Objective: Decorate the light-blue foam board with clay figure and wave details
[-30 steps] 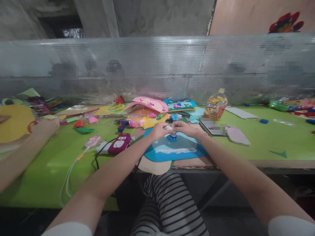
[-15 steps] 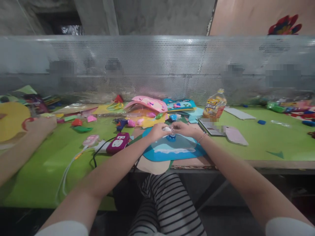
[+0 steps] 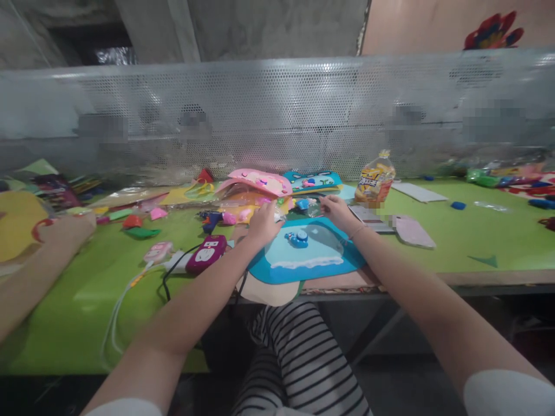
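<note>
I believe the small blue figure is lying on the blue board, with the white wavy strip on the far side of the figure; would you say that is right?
Not quite: the white wavy strip is on the near side of the small blue figure, as the head view shows. The figure does lie on the blue board.

White item (image 3: 278,215) in left hand (image 3: 262,225) mostly hidden, co-worker's arm (image 3: 41,271) cut off, 2 sleeves (image 3: 505,393) cropped
</note>
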{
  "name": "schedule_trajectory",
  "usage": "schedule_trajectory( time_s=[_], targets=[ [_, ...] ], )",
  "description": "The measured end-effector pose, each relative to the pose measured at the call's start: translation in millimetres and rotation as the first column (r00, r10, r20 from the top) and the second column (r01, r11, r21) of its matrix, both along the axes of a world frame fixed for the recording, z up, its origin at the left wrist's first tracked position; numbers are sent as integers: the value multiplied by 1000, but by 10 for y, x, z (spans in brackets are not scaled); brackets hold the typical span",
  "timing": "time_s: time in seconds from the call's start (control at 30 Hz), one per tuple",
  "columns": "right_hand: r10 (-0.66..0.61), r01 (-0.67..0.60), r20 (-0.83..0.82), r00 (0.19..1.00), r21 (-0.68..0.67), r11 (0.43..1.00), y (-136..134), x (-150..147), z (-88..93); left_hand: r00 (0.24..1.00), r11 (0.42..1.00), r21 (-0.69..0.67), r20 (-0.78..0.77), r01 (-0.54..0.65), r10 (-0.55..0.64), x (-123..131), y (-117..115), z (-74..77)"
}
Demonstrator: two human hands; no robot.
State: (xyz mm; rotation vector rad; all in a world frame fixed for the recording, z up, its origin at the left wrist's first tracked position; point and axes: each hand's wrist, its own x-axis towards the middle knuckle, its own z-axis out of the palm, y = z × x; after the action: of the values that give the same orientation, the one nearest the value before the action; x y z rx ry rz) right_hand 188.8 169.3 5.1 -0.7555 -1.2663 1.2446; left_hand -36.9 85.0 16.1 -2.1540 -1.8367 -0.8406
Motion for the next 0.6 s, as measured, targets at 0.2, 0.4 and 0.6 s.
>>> schedule_trajectory(
  time_s=[0.2, 0.4, 0.6],
  targets=[
    [-84, 81, 55, 995, 51, 995, 60, 46, -44, 967, 976, -165, -236, -142, 101, -125, -52, 64],
    [-197, 202, 261, 945, 6, 979, 224, 70, -111, 908, 928, -309, -414, -209, 66, -130, -108, 41],
    [-276, 298, 507, 816, 41, 954, 564, 70, -215, 892, 942, -301, -451, -149, -3, -51, -175, 54]
  ],
)
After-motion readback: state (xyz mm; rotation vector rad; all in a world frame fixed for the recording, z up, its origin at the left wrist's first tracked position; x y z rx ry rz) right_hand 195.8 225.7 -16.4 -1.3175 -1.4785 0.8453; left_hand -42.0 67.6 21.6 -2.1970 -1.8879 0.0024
